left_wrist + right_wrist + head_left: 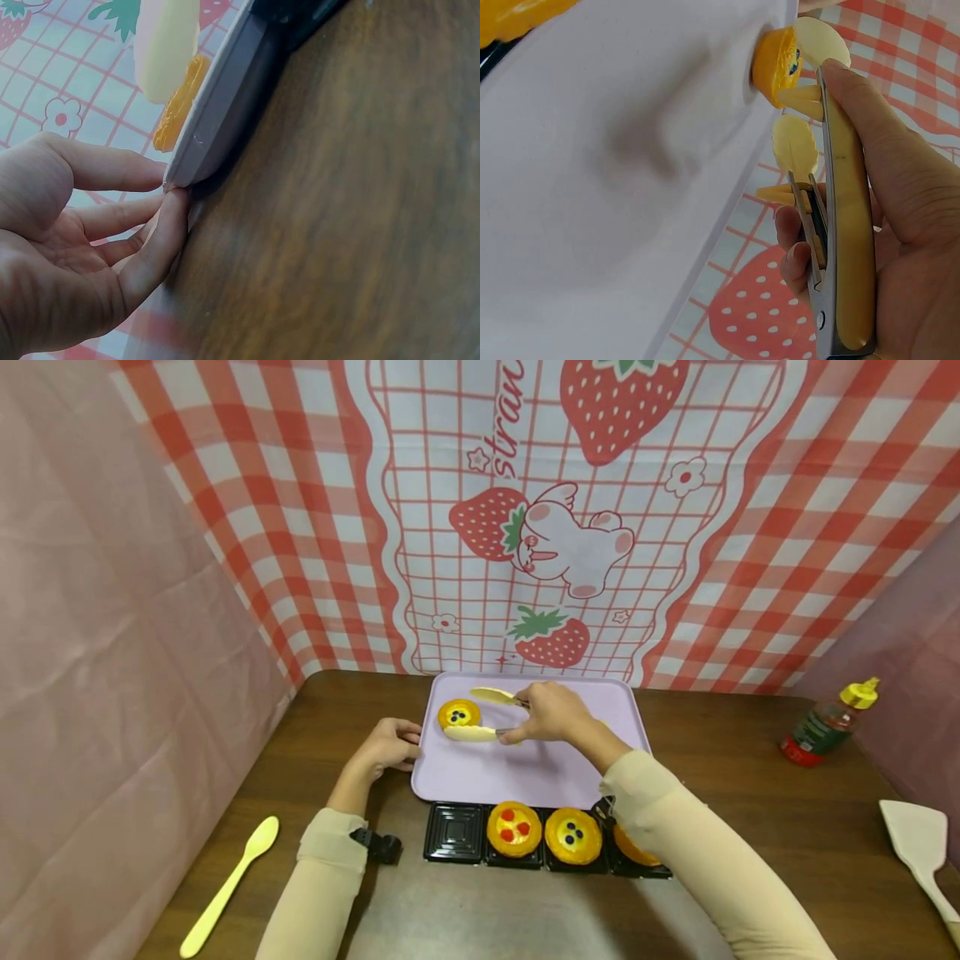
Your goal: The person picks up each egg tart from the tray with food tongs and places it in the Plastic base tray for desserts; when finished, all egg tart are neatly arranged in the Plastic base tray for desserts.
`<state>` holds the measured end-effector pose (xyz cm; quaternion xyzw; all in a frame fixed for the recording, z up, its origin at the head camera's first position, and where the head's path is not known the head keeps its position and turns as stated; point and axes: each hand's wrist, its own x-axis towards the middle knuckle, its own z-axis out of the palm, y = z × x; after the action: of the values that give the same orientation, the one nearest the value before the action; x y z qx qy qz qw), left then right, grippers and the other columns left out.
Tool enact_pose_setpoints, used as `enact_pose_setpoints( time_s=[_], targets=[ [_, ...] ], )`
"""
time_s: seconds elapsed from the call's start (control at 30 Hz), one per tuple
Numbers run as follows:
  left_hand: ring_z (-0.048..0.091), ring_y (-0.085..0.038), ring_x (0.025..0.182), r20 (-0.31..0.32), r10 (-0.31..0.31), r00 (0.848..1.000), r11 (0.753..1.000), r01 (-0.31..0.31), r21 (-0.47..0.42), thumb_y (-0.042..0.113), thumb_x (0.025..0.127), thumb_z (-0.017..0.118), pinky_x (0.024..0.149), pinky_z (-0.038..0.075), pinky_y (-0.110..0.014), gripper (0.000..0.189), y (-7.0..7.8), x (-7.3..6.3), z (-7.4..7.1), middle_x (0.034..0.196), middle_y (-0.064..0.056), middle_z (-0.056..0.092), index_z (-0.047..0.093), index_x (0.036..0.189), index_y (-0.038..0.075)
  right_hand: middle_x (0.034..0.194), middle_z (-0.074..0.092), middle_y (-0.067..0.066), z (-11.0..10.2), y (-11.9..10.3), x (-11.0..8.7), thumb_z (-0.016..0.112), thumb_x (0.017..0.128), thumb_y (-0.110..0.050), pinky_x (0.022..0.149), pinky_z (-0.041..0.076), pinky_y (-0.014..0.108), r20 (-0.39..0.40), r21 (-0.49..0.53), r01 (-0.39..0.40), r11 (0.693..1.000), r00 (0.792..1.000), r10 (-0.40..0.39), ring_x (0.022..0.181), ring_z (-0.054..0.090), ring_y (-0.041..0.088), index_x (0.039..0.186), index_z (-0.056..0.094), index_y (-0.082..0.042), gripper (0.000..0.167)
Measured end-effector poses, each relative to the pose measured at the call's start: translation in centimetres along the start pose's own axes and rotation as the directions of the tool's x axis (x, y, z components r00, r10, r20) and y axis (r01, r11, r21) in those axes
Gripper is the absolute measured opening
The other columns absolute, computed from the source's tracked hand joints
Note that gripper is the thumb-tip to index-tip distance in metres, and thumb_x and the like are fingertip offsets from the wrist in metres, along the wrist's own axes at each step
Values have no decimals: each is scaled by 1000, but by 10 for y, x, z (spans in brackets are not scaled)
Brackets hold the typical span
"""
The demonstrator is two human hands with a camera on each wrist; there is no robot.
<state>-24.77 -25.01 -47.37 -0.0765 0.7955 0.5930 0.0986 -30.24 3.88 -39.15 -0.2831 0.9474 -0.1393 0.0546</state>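
Note:
My right hand grips a pair of tongs with pale yellow tips and metal arms. The tips are spread over the lilac tray, one on each side of an egg tart with blueberries at the tray's left. The tart rests on the tray, and the near tip overlaps its edge in the head view. My left hand pinches the tray's left rim; in the left wrist view, fingertips lie on both sides of that rim.
Black square holders line the tray's near side, the leftmost bare. Others hold a strawberry tart, a blueberry tart and a tart partly hidden by my right sleeve. A yellow spoon lies left; a sauce bottle and white spatula are right.

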Motion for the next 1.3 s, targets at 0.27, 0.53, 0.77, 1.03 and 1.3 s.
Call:
enact_pose_setpoints(
  time_s=[0.27,0.53,0.77,1.03,1.3],
  targets=[
    [60,-21,75,-5,3,1000,1000,-3,0,-11,77,67,62,61,-37,46,0,0,1,102,-21,57,57,122,-14,121,68,9,3,-6,3,85,66,-59,79,56,38,17,-43,-26,999,999,27,96,64,23,126,68,-6,81],
    [61,-22,76,-3,5,1000,1000,-5,10,-11,77,67,62,61,-38,45,2,0,3,102,-20,58,58,122,-13,102,71,4,6,-6,5,84,70,-55,68,52,33,30,-34,-47,998,998,48,79,57,18,125,68,-8,74],
    [60,-21,75,2,3,1000,1000,-3,8,-11,78,66,61,61,-36,45,1,0,4,102,-20,57,57,123,-14,69,54,1,6,-7,3,83,73,-52,54,38,29,41,-11,-47,999,998,48,63,43,16,126,68,-7,71],
    [60,-22,76,6,3,1000,1000,-3,4,-12,79,65,61,61,-37,45,2,-2,4,102,-20,57,57,122,-14,65,46,1,4,-4,-1,83,75,-51,50,31,27,42,-1,-41,999,998,41,59,35,14,127,67,-6,71],
    [60,-21,76,-8,-1,1000,1000,1,7,-11,78,66,61,61,-36,45,0,0,0,102,-20,56,57,122,-13,66,51,-2,-14,-3,-8,81,75,-55,51,33,26,9,-28,31,999,999,-31,59,39,13,124,68,-4,72]
  ],
)
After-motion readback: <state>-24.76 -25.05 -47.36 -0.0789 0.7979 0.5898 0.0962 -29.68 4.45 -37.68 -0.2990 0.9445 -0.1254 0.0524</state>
